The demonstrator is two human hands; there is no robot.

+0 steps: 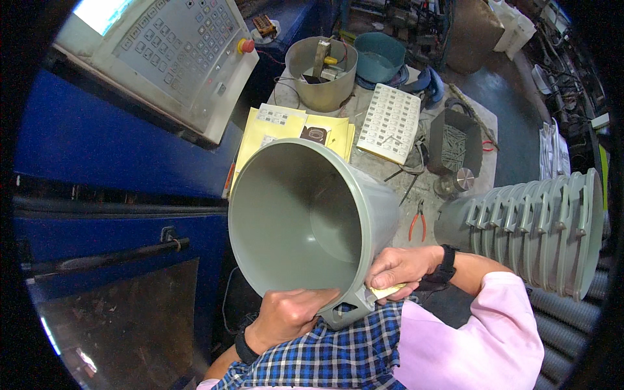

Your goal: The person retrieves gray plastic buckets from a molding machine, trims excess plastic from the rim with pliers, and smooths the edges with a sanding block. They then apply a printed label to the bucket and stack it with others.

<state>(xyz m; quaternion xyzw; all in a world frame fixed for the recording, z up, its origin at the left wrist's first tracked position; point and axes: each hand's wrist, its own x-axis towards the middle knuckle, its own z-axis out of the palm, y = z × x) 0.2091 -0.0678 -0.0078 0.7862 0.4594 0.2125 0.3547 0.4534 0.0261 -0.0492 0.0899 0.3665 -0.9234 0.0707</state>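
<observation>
A grey-green plastic bucket [286, 214] lies tilted towards me, its open mouth facing me and its lug [348, 313] at the near edge. My left hand [289, 312] is closed on the near rim, left of the lug, with a finger along the edge. My right hand [400, 270] is closed round a small yellow-handled tool [388, 292] with a pale flat end, held against the rim beside the lug. The tool's exact kind is hidden by my fingers.
Nested grey buckets [533, 227] lie at the right. On the table are red-handled pliers [418, 224], a box of metal pins [453, 146], a sheet of labels [390, 123], yellow papers [250, 146] and a tub [325, 91]. A machine control panel [175, 58] stands at the left.
</observation>
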